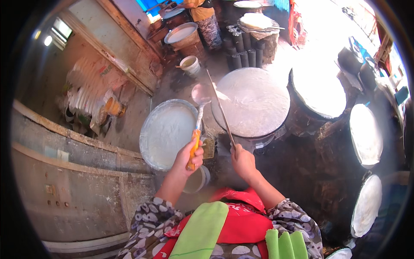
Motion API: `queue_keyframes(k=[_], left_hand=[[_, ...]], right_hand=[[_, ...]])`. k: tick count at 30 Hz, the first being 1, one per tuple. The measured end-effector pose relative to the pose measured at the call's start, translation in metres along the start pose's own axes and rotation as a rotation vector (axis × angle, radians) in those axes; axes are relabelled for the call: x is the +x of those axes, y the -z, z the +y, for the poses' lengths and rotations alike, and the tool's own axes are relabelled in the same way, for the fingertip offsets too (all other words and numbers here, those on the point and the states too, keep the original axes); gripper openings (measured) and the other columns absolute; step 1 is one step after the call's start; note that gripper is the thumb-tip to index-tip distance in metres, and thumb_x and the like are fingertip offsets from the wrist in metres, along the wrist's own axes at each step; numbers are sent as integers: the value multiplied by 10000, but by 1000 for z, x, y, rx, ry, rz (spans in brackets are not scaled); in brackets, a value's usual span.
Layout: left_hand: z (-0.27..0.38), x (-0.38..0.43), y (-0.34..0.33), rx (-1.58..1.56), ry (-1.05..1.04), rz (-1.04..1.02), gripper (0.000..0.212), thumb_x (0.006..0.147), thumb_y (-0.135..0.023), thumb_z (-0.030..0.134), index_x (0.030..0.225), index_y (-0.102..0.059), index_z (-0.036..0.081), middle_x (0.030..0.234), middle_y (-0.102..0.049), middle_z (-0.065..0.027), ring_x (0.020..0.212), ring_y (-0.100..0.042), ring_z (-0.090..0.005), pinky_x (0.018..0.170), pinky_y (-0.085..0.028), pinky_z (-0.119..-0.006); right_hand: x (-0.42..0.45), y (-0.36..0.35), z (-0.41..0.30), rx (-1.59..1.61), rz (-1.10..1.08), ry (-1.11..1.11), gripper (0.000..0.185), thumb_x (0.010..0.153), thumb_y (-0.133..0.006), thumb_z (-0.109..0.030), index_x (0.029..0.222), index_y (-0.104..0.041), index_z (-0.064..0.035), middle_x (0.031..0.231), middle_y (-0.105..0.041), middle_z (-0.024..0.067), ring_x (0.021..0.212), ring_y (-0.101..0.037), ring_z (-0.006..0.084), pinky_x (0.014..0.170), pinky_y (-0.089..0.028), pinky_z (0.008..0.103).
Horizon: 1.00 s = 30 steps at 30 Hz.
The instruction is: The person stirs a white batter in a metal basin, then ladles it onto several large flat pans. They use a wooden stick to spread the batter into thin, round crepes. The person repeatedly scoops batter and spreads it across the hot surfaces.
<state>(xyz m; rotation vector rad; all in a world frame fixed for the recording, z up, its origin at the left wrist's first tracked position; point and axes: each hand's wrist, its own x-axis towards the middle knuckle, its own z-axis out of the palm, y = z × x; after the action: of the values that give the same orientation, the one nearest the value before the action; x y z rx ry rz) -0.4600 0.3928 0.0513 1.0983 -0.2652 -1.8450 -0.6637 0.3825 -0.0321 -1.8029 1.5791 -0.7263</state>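
My left hand (189, 155) grips the orange handle of a metal ladle (201, 94), whose bowl is raised beside the griddle's left side. In my right hand (243, 163) is a long, thin stick or blade (220, 106), slanting up and away, its far end near the ladle's bowl. A pale layer of batter (258, 97) covers the round griddle (249, 136) in front of me. Left of it stands a wide basin (142, 139) of whitish batter (169, 132), partly behind my left hand and the ladle. A bucket (207, 178) sits below my left wrist.
More round, white-topped griddles (365, 134) curve along the right; one (318, 87) is overexposed. Dark cylindrical briquettes (244, 59) stand beyond the griddle, beside a stack topped by a pale round sheet (255, 21). A white bucket (190, 66) stands ahead. Low wall panels (81, 191) border the left.
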Motion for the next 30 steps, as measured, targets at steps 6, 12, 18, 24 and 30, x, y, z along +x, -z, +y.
queue_keyframes(k=[6,12,18,24,30], left_hand=[[18,-3,17,-349,84,-300,281,992,-386,292,997,-441,17,603,-417,30,380,-412,-43,356,-362,-202],[29,-23,17,-420,118,-410,257,1001,-351,276,1015,-426,31,594,-406,25,362,-405,-59,354,-368,-207],[37,-42,28,-194,103,-270,232,980,-407,265,992,-500,53,591,-430,33,359,-404,-55,337,-369,-209],[41,-25,23,14,221,-297,206,980,-408,281,976,-489,91,593,-429,20,345,-368,-62,316,-319,-207],[27,-13,-16,157,461,-473,213,978,-416,299,979,-475,94,603,-431,16,342,-367,-60,304,-323,-215]], right_hand=[[18,55,62,-175,197,-248,264,906,-408,-216,979,-560,-13,796,-625,259,791,-609,430,699,-464,501],[-24,3,54,-502,-151,122,163,853,-463,-140,757,-535,-30,616,-621,172,575,-633,350,521,-502,454],[-26,27,77,-429,166,-262,204,882,-452,-197,819,-541,-24,647,-632,162,611,-643,332,516,-496,469],[-95,-3,37,-276,-32,-199,219,893,-463,-255,891,-528,-46,697,-629,190,668,-634,360,589,-484,485],[-201,19,9,-290,-36,-388,165,847,-498,-194,872,-559,-43,694,-631,166,665,-629,356,616,-496,463]])
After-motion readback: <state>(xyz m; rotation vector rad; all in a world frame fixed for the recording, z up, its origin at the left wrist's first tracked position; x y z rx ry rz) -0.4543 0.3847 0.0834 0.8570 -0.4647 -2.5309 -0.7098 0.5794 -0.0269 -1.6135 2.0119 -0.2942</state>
